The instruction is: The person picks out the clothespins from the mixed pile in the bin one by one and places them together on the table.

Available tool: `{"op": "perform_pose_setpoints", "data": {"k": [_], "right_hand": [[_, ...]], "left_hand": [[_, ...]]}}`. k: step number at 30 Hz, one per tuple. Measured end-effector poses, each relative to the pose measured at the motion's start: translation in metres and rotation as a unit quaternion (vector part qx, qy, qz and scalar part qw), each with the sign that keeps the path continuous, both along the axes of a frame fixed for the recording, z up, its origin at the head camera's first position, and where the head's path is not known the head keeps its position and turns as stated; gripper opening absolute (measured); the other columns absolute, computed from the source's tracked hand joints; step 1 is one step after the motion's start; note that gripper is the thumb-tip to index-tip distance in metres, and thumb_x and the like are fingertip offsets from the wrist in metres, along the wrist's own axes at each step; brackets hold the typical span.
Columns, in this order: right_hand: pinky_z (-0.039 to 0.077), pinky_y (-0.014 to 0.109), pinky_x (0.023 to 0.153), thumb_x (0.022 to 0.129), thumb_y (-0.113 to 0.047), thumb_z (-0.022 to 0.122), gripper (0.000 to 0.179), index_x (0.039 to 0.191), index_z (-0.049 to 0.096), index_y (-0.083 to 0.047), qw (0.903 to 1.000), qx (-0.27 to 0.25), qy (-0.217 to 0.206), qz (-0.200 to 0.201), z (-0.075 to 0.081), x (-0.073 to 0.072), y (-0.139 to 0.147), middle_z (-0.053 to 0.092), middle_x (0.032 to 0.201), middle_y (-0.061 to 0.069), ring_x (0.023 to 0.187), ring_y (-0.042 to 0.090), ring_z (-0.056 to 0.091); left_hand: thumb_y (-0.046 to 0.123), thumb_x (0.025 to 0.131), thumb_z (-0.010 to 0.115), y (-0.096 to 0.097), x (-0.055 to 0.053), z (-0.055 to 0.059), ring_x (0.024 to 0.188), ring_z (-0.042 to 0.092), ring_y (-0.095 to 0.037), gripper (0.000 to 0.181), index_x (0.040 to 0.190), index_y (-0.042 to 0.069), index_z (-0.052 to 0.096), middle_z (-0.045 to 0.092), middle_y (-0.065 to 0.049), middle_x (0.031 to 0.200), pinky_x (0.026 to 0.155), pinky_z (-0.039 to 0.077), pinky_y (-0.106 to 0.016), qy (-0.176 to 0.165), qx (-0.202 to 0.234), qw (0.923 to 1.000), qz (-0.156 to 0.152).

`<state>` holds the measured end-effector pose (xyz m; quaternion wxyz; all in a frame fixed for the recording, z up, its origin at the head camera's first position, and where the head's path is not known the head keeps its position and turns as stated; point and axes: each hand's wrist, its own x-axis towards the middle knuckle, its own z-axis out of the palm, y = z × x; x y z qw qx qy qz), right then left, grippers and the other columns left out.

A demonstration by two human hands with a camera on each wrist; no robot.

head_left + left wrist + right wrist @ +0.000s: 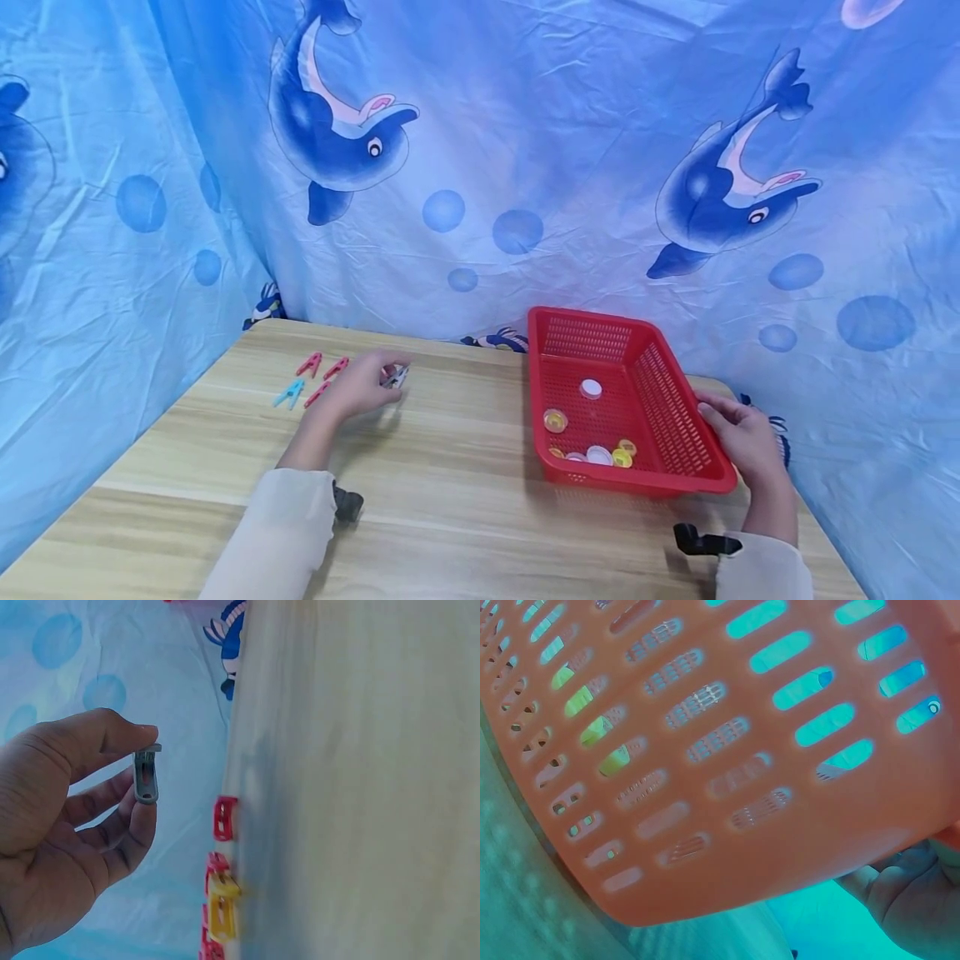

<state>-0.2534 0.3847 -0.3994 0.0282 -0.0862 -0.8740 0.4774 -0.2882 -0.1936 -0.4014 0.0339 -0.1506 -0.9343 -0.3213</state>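
Between thumb and fingertips, my left hand (358, 385) pinches a small grey clothespin (146, 776), held up above the wooden table. Left of that hand lie several clothespins: a pink-red one (310, 364), another pink-red one (337, 367), and a light blue one (288, 393). The left wrist view also shows a yellow clothespin (222, 915). My right hand (746, 437) grips the right rim of a red plastic basket (637, 481), thumb over the edge. Its other fingers are partly hidden. In the basket are a white round cap (591, 388) and several yellow and white round pieces.
The wooden table (450, 533) ends at a blue curtain (465, 167) printed with dolphins, which hangs behind it and along the sides. Black wrist straps (348, 505) sit at both cuffs. The basket stands on the table's right side, with its slotted wall close to the right wrist camera.
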Motion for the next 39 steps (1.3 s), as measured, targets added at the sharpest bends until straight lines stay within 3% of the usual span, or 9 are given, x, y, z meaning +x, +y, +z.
{"op": "perform_pose_setpoints", "data": {"k": [7,12,25,39], "right_hand": [[0.06,0.032,0.075,0.104,-0.05,0.052,0.064,0.153,0.048,-0.009,1.0,0.003,0.007,0.002,0.001,0.001,0.0,0.06,0.134,0.022,0.092,0.015,0.067],[0.06,0.033,0.075,0.104,-0.051,0.052,0.065,0.153,0.047,-0.01,1.0,0.003,0.006,0.004,0.001,0.002,-0.001,0.059,0.135,0.023,0.092,0.015,0.067],[0.06,0.033,0.074,0.103,-0.053,0.053,0.066,0.154,0.047,-0.011,0.9998,0.006,0.017,0.012,0.002,0.0,0.0,0.059,0.135,0.024,0.092,0.014,0.068],[0.061,0.034,0.074,0.103,-0.053,0.053,0.066,0.153,0.047,-0.01,0.9997,0.002,0.017,0.015,0.0,0.0,0.001,0.06,0.133,0.022,0.09,0.014,0.069]], "left_hand": [[0.01,0.091,0.073,-0.011,0.002,-0.012,0.097,0.061,-0.026,0.045,0.133,-0.003,0.064,0.068,-0.014,0.11,0.086,0.055,-0.046,-0.01,0.01,0.9999,0.009],[0.008,0.089,0.075,-0.015,0.005,-0.017,0.097,0.059,-0.027,0.049,0.136,-0.002,0.063,0.066,-0.013,0.109,0.085,0.054,-0.044,-0.019,0.016,0.9995,0.02],[0.012,0.086,0.081,-0.012,0.01,-0.019,0.093,0.058,-0.025,0.048,0.13,-0.001,0.067,0.066,-0.011,0.105,0.086,0.051,-0.046,-0.055,-0.028,0.9963,0.059],[0.014,0.084,0.086,-0.012,0.012,-0.02,0.098,0.059,-0.027,0.049,0.127,0.0,0.069,0.067,-0.014,0.109,0.091,0.051,-0.048,-0.077,-0.038,0.994,0.068]]}}
